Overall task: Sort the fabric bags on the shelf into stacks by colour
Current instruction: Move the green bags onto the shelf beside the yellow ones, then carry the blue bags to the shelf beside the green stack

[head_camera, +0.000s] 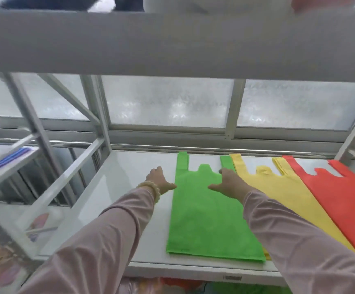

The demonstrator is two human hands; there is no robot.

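Note:
A green fabric bag (204, 215) lies flat on the white shelf (130, 177), handles toward the window. To its right lie a yellow bag (278, 189) and then a red bag (342, 200), each overlapped slightly by its left neighbour. My left hand (160, 180) reaches over the bare shelf just left of the green bag, thumb touching its left edge. My right hand (229, 183) rests flat on the green bag's upper right part, near its right handle. Both hands hold nothing.
A grey upper shelf board (172, 43) hangs overhead. Frosted window panes (168, 102) stand behind the shelf. At the left is a white frame (51, 187) and another rack with blue items (5, 155). More coloured fabric (172, 283) shows on the level below.

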